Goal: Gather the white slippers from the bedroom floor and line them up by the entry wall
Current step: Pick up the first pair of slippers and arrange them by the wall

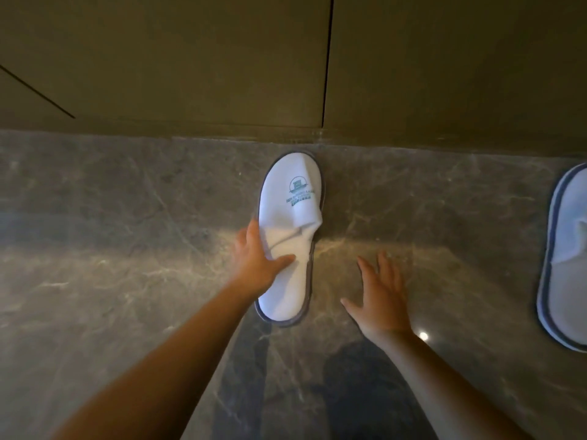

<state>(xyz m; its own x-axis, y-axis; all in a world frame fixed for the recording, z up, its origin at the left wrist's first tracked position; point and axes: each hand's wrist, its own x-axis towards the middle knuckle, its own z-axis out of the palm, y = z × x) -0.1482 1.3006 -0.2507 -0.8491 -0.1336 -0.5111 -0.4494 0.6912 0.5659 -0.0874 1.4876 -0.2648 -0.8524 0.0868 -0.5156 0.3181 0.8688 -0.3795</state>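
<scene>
Grey-brown marble floor [127, 281], polished, pale veins running across it, a small bright light reflection near the right forearm and a dark shadow patch at bottom centre. Olive-brown wall [190, 58] along the top, flat panels, one thin dark vertical seam just right of centre, a diagonal dark line at far left. Wall meets floor in a straight edge across the view.

White slipper [290, 239] lies flat on the floor, toe touching or just short of the wall base, right below the vertical seam, heel toward the person. Grey rim around the sole, teal logo on the upper, text too blurred to read. Upper is creased at its opening.

Left hand [257, 265] grips the slipper's left side at the opening, thumb on top across the insole, fingers wrapped around the outer edge; pinching the slipper. Right hand [381, 296] is beside the slipper's heel, palm down, fingers spread, holding nothing; contact with the floor can't be told.

Second white slipper [565, 258] at far right edge, partly cut off, also on the floor, toe toward the wall, well apart from the first.
</scene>
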